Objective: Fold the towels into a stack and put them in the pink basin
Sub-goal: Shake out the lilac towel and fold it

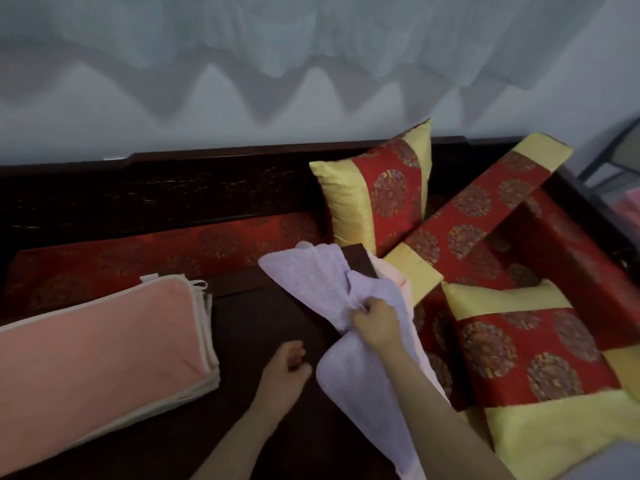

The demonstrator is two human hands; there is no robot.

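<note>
While we look down at the wooden seat (249, 327), these are the lines that matter:

Right hand: our right hand (375, 318) is pinched shut on a bunched fold near the middle of the lilac towel (363, 379), lifting it a little.

Left hand: our left hand (289, 370) hangs loosely curled, palm half up, holding nothing, just to the left of the towel's near lobe and apart from it.

Towel's long axis: it runs from far-left to near-right, passing under our right hand; one rounded end lies beyond the hand, the other trails back along our right forearm.

Nearer hand: the right already has it; the left is close to the near end and, we judge, best placed to catch that edge and spread the cloth.

Folded stack: the pink folded stack (104, 341) lies well to the left of our left hand.

Under the towel: a paler pink cloth (391, 278) shows at its right edge.

Pink basin: something pink sits at the far right edge; we cannot tell whether it is the basin.

Cushions: red-and-gold cushions (519, 344) crowd the right of our right hand.
</note>
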